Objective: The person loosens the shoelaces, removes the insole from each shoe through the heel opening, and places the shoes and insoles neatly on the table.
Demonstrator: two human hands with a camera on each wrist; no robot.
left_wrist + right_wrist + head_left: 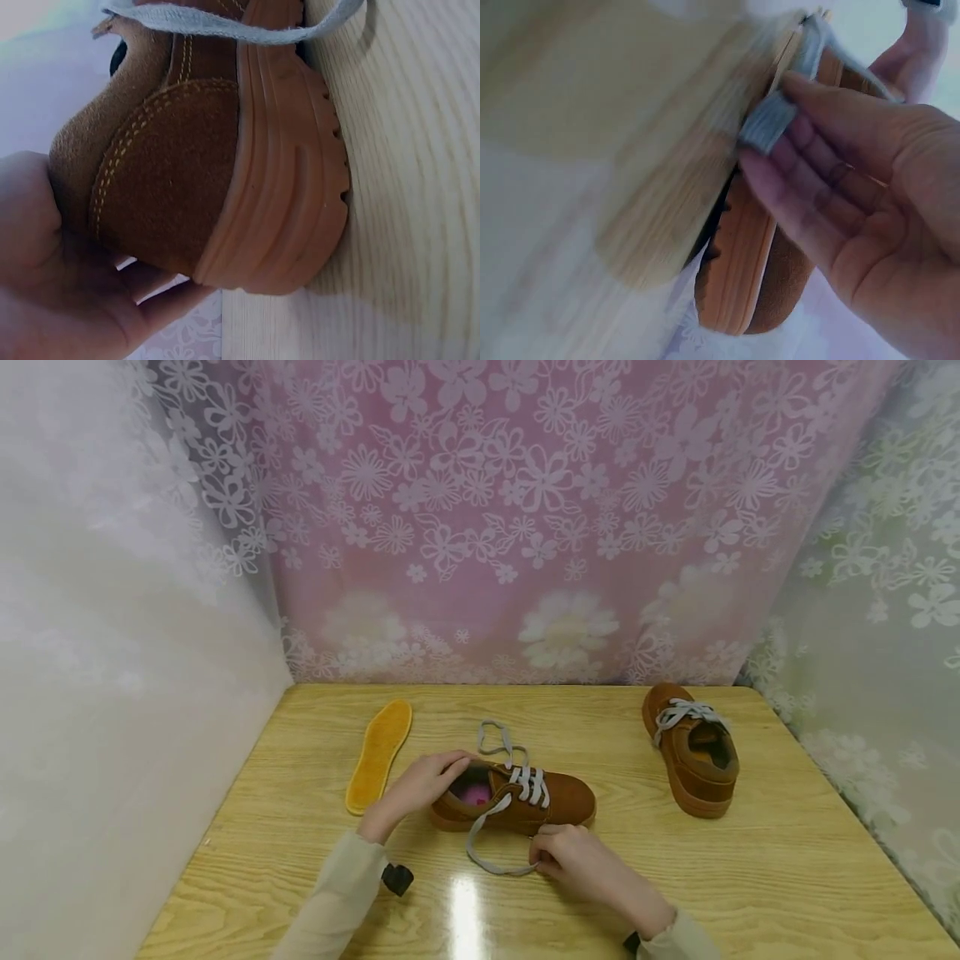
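A brown suede shoe point(568, 797) with a tan sole lies across the middle of the table, toe to the right, with pink showing inside it. My left hand point(427, 779) grips its heel point(165, 176) at the back, fingers partly hidden behind. Near the shoe's front side, my right hand point(581, 860) pinches the grey shoelace point(491, 865) between thumb and fingers; a flat piece of the lace point(769, 124) shows at the fingertips. The other lace end point(491, 735) lies looped on the table beyond the shoe.
A second brown shoe point(701, 785), its grey laces tied, stands at the back right. An orange insole point(378, 756) lies on the left of the wooden table point(787, 860). Flowered curtains point(480, 568) hang behind and at the right.
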